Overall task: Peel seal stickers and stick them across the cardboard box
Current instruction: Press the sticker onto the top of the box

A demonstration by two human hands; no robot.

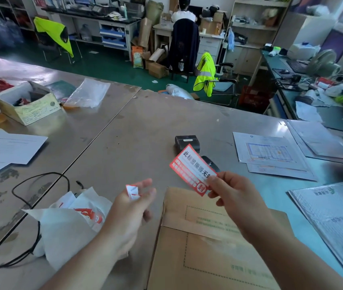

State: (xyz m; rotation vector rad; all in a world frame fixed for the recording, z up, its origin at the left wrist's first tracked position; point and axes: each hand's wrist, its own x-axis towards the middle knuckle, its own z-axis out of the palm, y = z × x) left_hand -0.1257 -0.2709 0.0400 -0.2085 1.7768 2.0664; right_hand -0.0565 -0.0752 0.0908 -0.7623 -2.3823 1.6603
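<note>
Cardboard box [208, 254]: flat on the steel table [137, 130], right up close.
Left hand [132, 208]: pinching a crumpled backing scrap [133, 192], other fingers loosely spread.
Right hand [236, 198]: thumb and forefinger nipping the seal sticker [191, 167], up over the box's far edge.
Open carton [27, 109]: far left, dark and red oddments inside, too blurred to name.

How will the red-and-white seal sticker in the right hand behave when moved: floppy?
The red-and-white seal sticker juts out flat with the right hand pinching only one end: likely light, fairly stiff. Adhesive side probably grabs on contact.
</note>
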